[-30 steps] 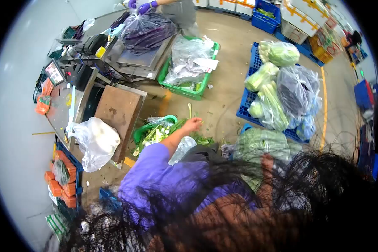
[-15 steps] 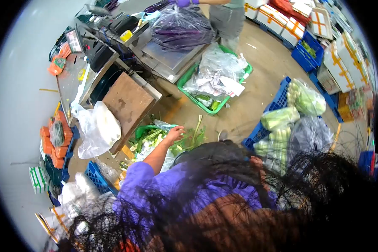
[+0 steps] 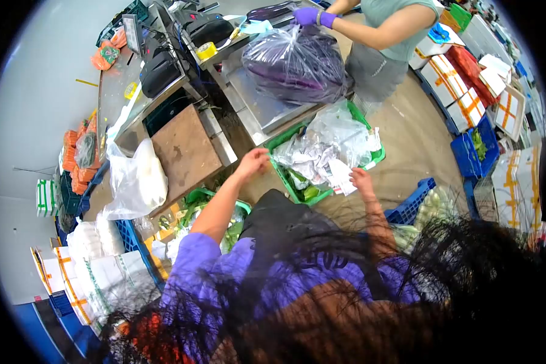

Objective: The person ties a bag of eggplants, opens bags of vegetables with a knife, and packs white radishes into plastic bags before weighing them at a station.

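Observation:
In front of me a green basket point(image 3: 379, 159) holds crumpled clear plastic bags point(image 3: 340, 130), white papers and some green vegetables point(image 3: 311, 192). My right hand point(image 3: 361, 181) is at the basket's near right side, its bent fingers pinching the edge of a white sheet of paper point(image 3: 341, 175). Just off the basket's left corner is my left hand point(image 3: 253, 164), fingers loosely curved and apart, with nothing seen in them. Below that hand, a second green basket point(image 3: 244, 206) with leafy scraps is partly hidden by my forearm.
A co-worker point(image 3: 400, 36) in purple gloves holds a clear bag of dark purple vegetables point(image 3: 291, 64) on a metal scale point(image 3: 249, 100). At left stands a brown board point(image 3: 185, 145) beside a white plastic bag point(image 3: 136, 182). Blue crates point(image 3: 412, 203) and foam boxes point(image 3: 446, 76) line the right.
My view has shifted, and the green basket appears closer. My left hand has moved from above the scraps to the basket's left corner. My right hand has come into view at the paper.

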Tool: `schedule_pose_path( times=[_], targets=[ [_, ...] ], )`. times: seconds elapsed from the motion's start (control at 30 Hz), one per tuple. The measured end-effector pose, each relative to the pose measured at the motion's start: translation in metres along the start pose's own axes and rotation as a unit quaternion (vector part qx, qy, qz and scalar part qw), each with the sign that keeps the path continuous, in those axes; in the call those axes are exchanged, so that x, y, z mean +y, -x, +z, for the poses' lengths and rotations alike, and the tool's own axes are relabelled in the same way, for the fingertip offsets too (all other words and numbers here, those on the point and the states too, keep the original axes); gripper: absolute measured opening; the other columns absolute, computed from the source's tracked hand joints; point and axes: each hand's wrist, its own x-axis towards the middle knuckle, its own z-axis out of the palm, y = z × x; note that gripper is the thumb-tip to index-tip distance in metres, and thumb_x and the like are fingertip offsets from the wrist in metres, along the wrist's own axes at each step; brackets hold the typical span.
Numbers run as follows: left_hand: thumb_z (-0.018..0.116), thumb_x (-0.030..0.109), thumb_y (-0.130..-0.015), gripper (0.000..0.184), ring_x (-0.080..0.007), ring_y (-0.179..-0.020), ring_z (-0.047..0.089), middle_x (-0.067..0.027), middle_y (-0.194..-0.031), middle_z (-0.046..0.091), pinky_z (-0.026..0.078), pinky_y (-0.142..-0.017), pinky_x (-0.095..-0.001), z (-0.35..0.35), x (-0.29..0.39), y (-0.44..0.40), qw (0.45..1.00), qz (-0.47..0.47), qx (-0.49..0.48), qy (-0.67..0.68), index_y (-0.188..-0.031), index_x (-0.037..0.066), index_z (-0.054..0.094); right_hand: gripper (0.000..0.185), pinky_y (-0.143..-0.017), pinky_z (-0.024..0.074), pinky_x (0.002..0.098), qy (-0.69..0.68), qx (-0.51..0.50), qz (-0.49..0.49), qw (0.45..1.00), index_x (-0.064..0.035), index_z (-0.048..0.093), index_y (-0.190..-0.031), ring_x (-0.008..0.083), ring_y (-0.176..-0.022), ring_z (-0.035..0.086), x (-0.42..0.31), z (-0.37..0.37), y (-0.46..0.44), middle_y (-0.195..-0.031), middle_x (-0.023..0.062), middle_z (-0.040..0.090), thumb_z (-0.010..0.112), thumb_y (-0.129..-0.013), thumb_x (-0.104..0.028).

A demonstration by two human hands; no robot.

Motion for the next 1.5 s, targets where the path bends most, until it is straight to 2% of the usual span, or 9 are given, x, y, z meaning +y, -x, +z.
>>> schedule_pose_path(
  times=[0.13,0.23,0.47,0.57,0.67,0.93,1.2,1.33,1.5],
  targets=[
    [0.058,0.019,-0.083,0.031,-0.0126,-0.08,0.054,-0.001,-0.089,0.058,0.044,-0.072,-0.0273,-0.021,0.076,-0.089,0.97,0.155,0.074,-0.17,-0.11,0.005,0.054,0.029,-0.059,0.0397,0.0211,-0.006,-0.057,-0.012,0.998,-0.0058,0.057,-0.106,0.0087,-0.07,0.054,-0.07,0.052,-0.044,-0.085,0.0023,0.061,0.058,-0.079,-0.013],
    [0.061,0.015,-0.076,0.037,-0.0266,-0.095,0.053,-0.0075,-0.101,0.058,0.042,-0.084,-0.0365,-0.033,0.146,-0.18,0.822,0.377,0.185,-0.386,-0.112,0.007,0.054,0.029,-0.061,0.0397,0.0217,0.037,-0.06,-0.044,0.997,-0.005,0.057,-0.107,0.008,-0.071,0.052,-0.127,0.088,-0.093,-0.085,0.0023,0.062,0.057,-0.08,-0.015],
    [0.065,0.03,-0.072,0.057,-0.032,-0.111,0.044,-0.0153,-0.116,0.051,0.032,-0.094,-0.0441,0.02,0.275,-0.309,0.75,0.412,0.297,-0.425,-0.119,0.003,0.046,0.036,-0.072,0.0444,0.03,0.204,0.1,-0.24,0.944,-0.0016,0.053,-0.111,0.0205,-0.08,0.058,-0.257,0.164,-0.255,-0.09,0.0111,0.063,0.059,-0.079,-0.017],
    [0.061,0.026,-0.077,0.036,-0.032,-0.101,0.05,-0.0129,-0.104,0.058,0.038,-0.084,-0.0449,0.013,0.284,-0.33,0.871,0.312,0.132,-0.356,-0.106,0.005,0.056,0.034,-0.081,0.0424,0.0363,0.351,0.26,-0.434,0.788,-0.0048,0.057,-0.108,0.0282,-0.091,0.057,-0.323,0.207,-0.294,-0.093,0.0159,0.061,0.062,-0.078,-0.02],
    [0.05,0.027,-0.085,0.023,-0.0338,-0.084,0.055,-0.0144,-0.084,0.061,0.041,-0.071,-0.0457,0.013,0.271,-0.338,0.881,0.35,0.097,-0.303,-0.09,0.007,0.059,0.035,-0.087,0.0392,0.0381,0.347,0.182,-0.518,0.76,-0.0038,0.058,-0.105,0.0309,-0.097,0.054,-0.37,0.237,-0.315,-0.098,0.0163,0.06,0.063,-0.076,-0.022],
    [0.04,0.027,-0.091,0.025,-0.0159,-0.053,0.052,-0.0041,-0.058,0.051,0.04,-0.052,-0.0319,0.007,0.257,-0.346,0.944,0.318,0.02,-0.081,-0.082,0.007,0.052,0.082,-0.105,0.0209,0.0379,0.285,0.165,-0.419,0.846,0.0031,0.029,-0.133,0.0343,-0.127,0.029,-0.38,0.271,-0.384,-0.135,0.0232,0.033,0.068,-0.073,-0.039],
    [0.036,0.028,-0.096,0.026,-0.0058,-0.045,0.031,0.0048,-0.051,0.032,0.041,-0.055,-0.0234,-0.003,0.248,-0.346,0.926,0.224,-0.06,0.297,-0.083,0.008,0.047,0.033,-0.088,0.0368,0.043,0.409,0.224,-0.592,0.657,-0.0041,0.052,-0.113,0.0322,-0.099,0.052,-0.415,0.266,-0.431,-0.11,0.013,0.057,0.049,-0.088,-0.026],
    [0.036,0.026,-0.096,0.024,-0.0059,-0.045,0.031,0.0048,-0.052,0.032,0.041,-0.057,-0.023,-0.007,0.243,-0.336,0.915,0.226,-0.047,0.33,-0.082,0.009,0.046,0.031,-0.062,0.0428,0.0294,-0.034,0.011,-0.254,0.967,-0.0028,0.054,-0.079,0.0167,-0.062,0.053,-0.398,0.262,-0.432,-0.067,0.0026,0.055,0.045,-0.092,-0.029],
    [0.037,0.025,-0.096,0.022,-0.0056,-0.046,0.031,0.0053,-0.052,0.032,0.037,-0.05,-0.0222,-0.017,0.229,-0.306,0.931,0.164,-0.008,0.326,-0.083,0.009,0.046,0.032,-0.052,0.0372,0.026,-0.005,-0.006,-0.257,0.966,-0.0058,0.053,-0.073,0.0102,-0.056,0.047,-0.381,0.254,-0.364,-0.064,0.0003,0.051,0.045,-0.092,-0.031]
  ],
)
